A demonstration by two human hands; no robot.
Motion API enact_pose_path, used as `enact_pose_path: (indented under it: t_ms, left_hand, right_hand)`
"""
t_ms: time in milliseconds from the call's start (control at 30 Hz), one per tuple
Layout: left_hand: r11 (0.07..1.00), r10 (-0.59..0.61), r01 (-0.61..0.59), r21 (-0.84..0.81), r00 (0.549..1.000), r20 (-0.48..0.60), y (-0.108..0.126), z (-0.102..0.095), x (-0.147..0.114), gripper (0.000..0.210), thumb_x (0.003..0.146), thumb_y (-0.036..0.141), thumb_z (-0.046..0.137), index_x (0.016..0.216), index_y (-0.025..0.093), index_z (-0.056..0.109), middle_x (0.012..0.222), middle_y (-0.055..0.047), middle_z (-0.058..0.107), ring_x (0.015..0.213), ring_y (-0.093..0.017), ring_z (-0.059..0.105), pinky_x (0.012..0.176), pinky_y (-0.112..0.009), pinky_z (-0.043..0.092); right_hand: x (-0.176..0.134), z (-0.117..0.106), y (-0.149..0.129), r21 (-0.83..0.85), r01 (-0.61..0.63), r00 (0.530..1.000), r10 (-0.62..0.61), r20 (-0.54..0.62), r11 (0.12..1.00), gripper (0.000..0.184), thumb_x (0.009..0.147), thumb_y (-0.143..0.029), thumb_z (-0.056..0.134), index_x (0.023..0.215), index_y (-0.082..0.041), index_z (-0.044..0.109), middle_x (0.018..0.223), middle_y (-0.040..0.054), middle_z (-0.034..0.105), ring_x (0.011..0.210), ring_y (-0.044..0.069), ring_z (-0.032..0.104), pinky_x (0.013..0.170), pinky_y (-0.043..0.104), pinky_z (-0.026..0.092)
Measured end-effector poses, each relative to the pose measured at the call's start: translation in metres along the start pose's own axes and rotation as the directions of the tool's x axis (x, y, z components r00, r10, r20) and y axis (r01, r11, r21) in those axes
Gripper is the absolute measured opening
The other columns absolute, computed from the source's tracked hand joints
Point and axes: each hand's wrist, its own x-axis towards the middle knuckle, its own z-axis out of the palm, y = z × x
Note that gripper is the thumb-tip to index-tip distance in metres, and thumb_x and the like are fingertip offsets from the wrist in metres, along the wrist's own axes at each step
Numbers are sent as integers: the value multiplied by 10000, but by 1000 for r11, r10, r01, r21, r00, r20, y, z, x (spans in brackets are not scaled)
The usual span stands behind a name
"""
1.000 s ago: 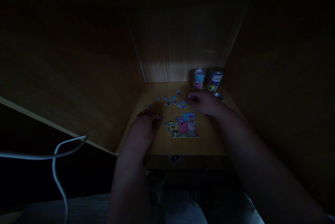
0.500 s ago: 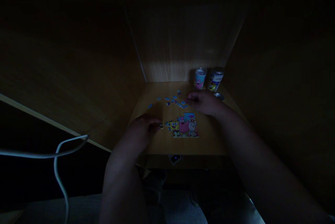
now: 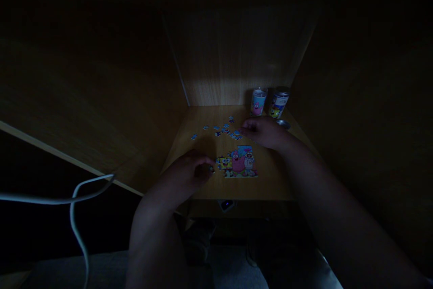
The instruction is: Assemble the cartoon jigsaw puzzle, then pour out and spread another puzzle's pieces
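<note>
A partly joined jigsaw puzzle (image 3: 238,163) with cartoon figures, yellow at the left and pink in the middle, lies near the front of the wooden surface. Just off its left edge, my left hand (image 3: 191,169) is closed, with a small dark puzzle piece (image 3: 212,169) at its fingertips. My right hand (image 3: 262,130) hovers over the back right with its fingers pinched together; whatever is between them is too dark to make out. Next to those fingertips, several loose, mostly blue puzzle pieces (image 3: 226,130) are scattered behind the joined part.
Two cartoon-printed cans, a pink and blue one (image 3: 258,102) and a yellow and blue one (image 3: 279,103), stand at the back right. A round metal lid (image 3: 283,124) lies before them. Wooden walls enclose the surface. A white cable (image 3: 76,217) hangs at the left.
My left hand has moved right and slightly toward me with the piece, closer to the joined puzzle, which sits slightly further right. My right hand has stayed in place.
</note>
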Motion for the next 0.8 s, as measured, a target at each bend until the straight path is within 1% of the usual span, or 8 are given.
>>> enact_pose_path:
  t_ms: [133,267,433,567,700,800]
  left_hand:
    - [1000,-21,21,4,1000,-7,0,0,0,181,965,301,703,1119,274,794,1199,-34,794,1095,-238,747,988,-358,554]
    - [999,-38,38,-3,999,10,4,-1,0,140,962,280,685,1069,255,772,1141,-35,792,1043,-230,745,941,-345,547]
    - [1000,-28,28,-7,999,40,9,-3,-1,158,939,233,664,1056,256,767,1120,-27,789,1038,-224,736,930,-338,533]
    - [999,-29,30,-19,998,62,7,-2,-2,191,901,218,681,1070,263,756,1150,-22,785,1066,-226,737,925,-337,533]
    - [997,-80,81,-19,996,33,5,-1,-3,205,906,284,708,1107,261,743,1158,-29,783,1055,-233,739,916,-342,541]
    - [995,-95,95,11,995,16,9,-2,-3,135,900,280,702,1023,249,746,1089,-32,782,1003,-232,740,888,-339,541]
  right_hand:
    - [0,-1,0,-9,-7,1000,7,-2,1000,256,1012,-366,648,808,-214,680,750,7,691,676,163,581,667,310,373]
    - [0,-1,-1,-8,-6,1000,6,3,1000,271,1013,-365,642,790,-215,668,731,2,680,656,158,565,656,307,364]
    - [0,-1,-2,-5,14,1000,-14,7,1000,254,1005,-355,637,799,-211,677,736,3,686,655,152,566,646,300,364]
    - [0,-2,-3,-1,12,1000,-12,6,1000,252,1000,-361,643,805,-210,691,742,7,698,661,156,576,659,305,377]
    - [-1,-2,-3,2,-4,1000,4,7,1000,249,1000,-370,640,817,-212,697,745,9,701,668,159,584,651,305,378]
    - [-1,-1,-2,14,0,1000,0,8,1000,264,1001,-383,644,800,-215,680,736,4,689,663,159,574,649,304,373]
